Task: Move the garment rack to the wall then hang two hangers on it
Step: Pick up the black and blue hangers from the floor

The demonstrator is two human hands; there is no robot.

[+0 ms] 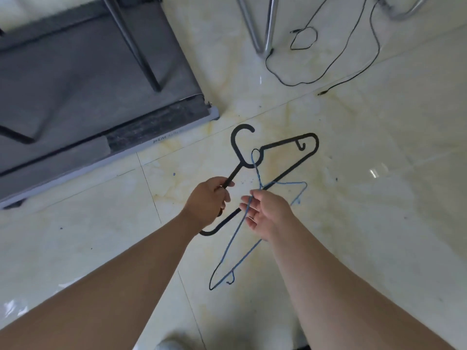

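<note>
A black plastic hanger point(290, 168) is held over the tiled floor, its hook pointing up and away from me. My left hand point(208, 200) is closed around one of its arms. A thin blue wire hanger point(233, 248) hangs below it, and its hook is threaded through the ring at the black hanger's neck. My right hand point(267, 212) has its fingers loosely spread and touches the blue wire near its twisted neck. I cannot tell whether it grips the wire. The garment rack shows only as chrome tube legs point(262, 29) at the top.
A grey treadmill base point(83, 79) with dark posts fills the upper left. A black cable point(326, 61) loops over the floor by the chrome legs. A second chrome tube point(406, 11) curves at the top right. Glossy cream tiles lie all around.
</note>
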